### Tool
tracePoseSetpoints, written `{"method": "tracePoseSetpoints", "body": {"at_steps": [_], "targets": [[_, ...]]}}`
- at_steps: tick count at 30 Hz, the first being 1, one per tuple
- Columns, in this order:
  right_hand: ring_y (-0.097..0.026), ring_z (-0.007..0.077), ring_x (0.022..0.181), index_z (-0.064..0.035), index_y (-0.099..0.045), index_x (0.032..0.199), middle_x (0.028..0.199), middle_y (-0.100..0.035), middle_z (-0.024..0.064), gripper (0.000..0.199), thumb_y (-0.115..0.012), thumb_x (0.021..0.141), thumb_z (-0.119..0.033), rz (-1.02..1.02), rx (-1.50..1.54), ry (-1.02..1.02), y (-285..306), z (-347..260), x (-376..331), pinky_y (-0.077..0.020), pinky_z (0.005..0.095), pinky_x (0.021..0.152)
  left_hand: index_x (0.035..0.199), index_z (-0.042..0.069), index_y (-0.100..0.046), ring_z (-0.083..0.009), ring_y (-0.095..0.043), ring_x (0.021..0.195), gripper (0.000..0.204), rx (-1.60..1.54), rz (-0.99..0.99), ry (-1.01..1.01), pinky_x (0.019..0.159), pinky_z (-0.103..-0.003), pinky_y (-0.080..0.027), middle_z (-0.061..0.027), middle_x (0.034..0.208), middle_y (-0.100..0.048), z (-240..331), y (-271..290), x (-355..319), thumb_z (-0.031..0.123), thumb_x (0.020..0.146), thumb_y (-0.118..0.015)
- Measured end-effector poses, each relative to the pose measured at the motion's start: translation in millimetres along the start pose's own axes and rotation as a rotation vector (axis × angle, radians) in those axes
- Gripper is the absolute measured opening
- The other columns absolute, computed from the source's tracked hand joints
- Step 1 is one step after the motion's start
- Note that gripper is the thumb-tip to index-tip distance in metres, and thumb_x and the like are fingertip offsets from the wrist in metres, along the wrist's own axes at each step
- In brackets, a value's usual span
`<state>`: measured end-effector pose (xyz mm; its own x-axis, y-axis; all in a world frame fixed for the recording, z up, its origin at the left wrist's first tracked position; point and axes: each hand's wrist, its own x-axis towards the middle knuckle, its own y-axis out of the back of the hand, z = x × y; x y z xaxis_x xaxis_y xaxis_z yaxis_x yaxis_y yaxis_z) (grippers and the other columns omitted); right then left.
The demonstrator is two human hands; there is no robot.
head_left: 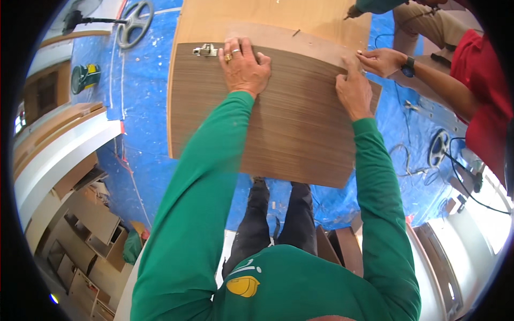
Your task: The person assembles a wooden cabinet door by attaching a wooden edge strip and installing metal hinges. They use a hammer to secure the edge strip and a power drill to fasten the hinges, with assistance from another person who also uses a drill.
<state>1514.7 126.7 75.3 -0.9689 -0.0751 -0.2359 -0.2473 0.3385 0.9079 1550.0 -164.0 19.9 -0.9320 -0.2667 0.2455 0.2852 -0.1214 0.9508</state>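
A dark wood-grain panel [300, 123] lies on a light wooden board [251, 13]. Near the panel's far left edge, my left hand [245, 68] presses down with fingers outstretched and rings on it. Just left of those fingertips sits a metal cabinet hinge [205, 50]. My right hand [355, 92] rests at the panel's far right corner, index finger extended and the other fingers partly curled; I see nothing held in it. Along the panel's far side runs a paler strip [305, 45]. A co-worker's hand [379, 61] almost meets my right fingertip.
A small dark, thin piece [296, 32] lies on the light board. At the top right, another hand in a teal sleeve [375, 4] reaches in with a pointed tool. Blue sheeting [144, 96] covers the floor, with cords, wheel-shaped stand bases [135, 24] and stacked boards [93, 214] around.
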Motion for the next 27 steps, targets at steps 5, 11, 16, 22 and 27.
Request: {"method": "tracePoseSetpoints", "body": {"at_steps": [5, 11, 16, 22, 27], "targets": [[-0.073, 0.0419, 0.115, -0.0091, -0.057, 0.153, 0.15, -0.063, 0.0219, 0.058, -0.066, 0.098, -0.026, 0.247, -0.048, 0.167, -21, 6, -14, -0.061, 0.0545, 0.089, 0.141, 0.009, -0.056, -0.0371, -0.043, 0.151, 0.055, -0.029, -0.002, 0.026, 0.129, -0.059, -0.029, -0.0189, 0.149, -0.051, 8, -1, -3, 0.037, 0.095, -0.064], [-0.052, 0.0357, 0.145, -0.0079, -0.059, 0.154, 0.161, -0.053, 0.0158, 0.063, -0.071, 0.099, -0.036, 0.262, -0.053, 0.229, -60, -14, -105, -0.0411, 0.0568, 0.119, 0.141, 0.01, -0.056, -0.0368, -0.044, 0.15, 0.053, 0.0, 0.024, 0.007, 0.128, -0.06, -0.029, -0.0176, 0.149, -0.05, 5, -3, -3, 0.036, 0.096, -0.065], [-0.044, 0.0349, 0.151, -0.0057, -0.061, 0.152, 0.165, -0.048, 0.0155, 0.064, -0.07, 0.1, -0.04, 0.3, -0.113, 0.248, -71, -13, -116, -0.0336, 0.0565, 0.125, 0.142, 0.009, -0.054, -0.0367, -0.043, 0.15, 0.054, 0.005, 0.012, -0.004, 0.127, -0.061, -0.029, -0.0175, 0.15, -0.049, 7, -3, -4, 0.036, 0.097, -0.064], [-0.04, 0.0347, 0.153, -0.0062, -0.059, 0.153, 0.166, -0.046, 0.0149, 0.067, -0.071, 0.098, -0.041, 0.277, -0.124, 0.239, -74, -13, -116, -0.0303, 0.0559, 0.127, 0.141, 0.007, -0.053, -0.0368, -0.038, 0.153, 0.052, -0.005, -0.021, 0.0, 0.129, -0.063, -0.027, -0.0183, 0.152, -0.047, 6, -4, -4, 0.037, 0.098, -0.061], [-0.038, 0.0356, 0.153, -0.0071, -0.055, 0.156, 0.167, -0.044, 0.0148, 0.069, -0.071, 0.097, -0.04, 0.265, -0.136, 0.237, -74, -14, -117, -0.0293, 0.0567, 0.127, 0.145, 0.011, -0.053, -0.0345, -0.042, 0.151, 0.056, 0.042, -0.01, 0.008, 0.128, -0.06, -0.029, -0.0153, 0.152, -0.048, 6, -2, -4, 0.038, 0.098, -0.063]]}}
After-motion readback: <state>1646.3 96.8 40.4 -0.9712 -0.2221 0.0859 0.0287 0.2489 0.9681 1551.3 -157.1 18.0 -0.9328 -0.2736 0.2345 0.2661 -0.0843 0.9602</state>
